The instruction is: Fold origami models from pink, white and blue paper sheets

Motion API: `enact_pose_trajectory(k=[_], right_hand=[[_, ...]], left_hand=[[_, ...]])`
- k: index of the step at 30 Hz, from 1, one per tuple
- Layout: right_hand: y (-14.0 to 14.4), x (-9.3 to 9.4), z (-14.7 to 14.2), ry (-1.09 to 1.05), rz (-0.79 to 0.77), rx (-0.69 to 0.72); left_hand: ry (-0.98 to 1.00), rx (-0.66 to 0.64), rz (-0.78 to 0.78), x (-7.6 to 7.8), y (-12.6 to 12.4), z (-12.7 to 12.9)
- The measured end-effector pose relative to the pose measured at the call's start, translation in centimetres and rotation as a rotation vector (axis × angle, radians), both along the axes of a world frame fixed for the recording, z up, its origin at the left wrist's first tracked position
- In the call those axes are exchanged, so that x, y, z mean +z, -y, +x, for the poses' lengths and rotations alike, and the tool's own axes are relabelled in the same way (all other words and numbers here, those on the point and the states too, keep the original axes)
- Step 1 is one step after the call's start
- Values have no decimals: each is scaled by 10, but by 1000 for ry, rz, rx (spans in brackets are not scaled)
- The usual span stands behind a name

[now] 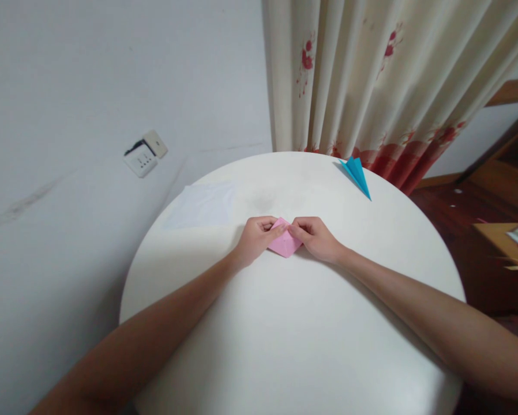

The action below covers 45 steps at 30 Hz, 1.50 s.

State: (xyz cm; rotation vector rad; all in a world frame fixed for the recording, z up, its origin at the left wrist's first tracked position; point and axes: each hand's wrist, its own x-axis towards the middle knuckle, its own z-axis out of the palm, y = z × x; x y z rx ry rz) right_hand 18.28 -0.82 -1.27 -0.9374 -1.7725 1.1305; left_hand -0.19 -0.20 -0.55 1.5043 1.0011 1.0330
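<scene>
A small piece of folded pink paper (286, 246), roughly diamond-shaped, is held between my two hands over the middle of the round white table (285, 323). My left hand (259, 237) grips its left side, thumb on top and fingers curled behind. On the right side, my right hand (315, 236) pinches it the same way, and the two thumb tips almost meet near the paper's upper middle. The fingertips behind the paper are hidden.
A blue folded paper plane (357, 176) lies near the table's far right edge. At the far left rests a thin whitish sheet (202, 204). Beyond the table are a wall with a socket (141, 160) and a flowered curtain (354, 75). A wooden surface (507, 242) stands at the right.
</scene>
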Motion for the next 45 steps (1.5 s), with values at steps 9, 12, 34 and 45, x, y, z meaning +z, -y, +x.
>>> enact_pose_trajectory(k=[9, 12, 34, 45], right_hand=[[3, 3, 0, -6, -22, 35], [3, 4, -1, 3, -17, 36], [3, 3, -3, -4, -5, 35], [3, 2, -3, -15, 8, 14]], left_hand=[[-53, 3, 28, 3, 2, 0], [-61, 0, 37, 2, 1, 0], [-44, 12, 23, 5, 1, 1], [-55, 31, 24, 6, 2, 2]])
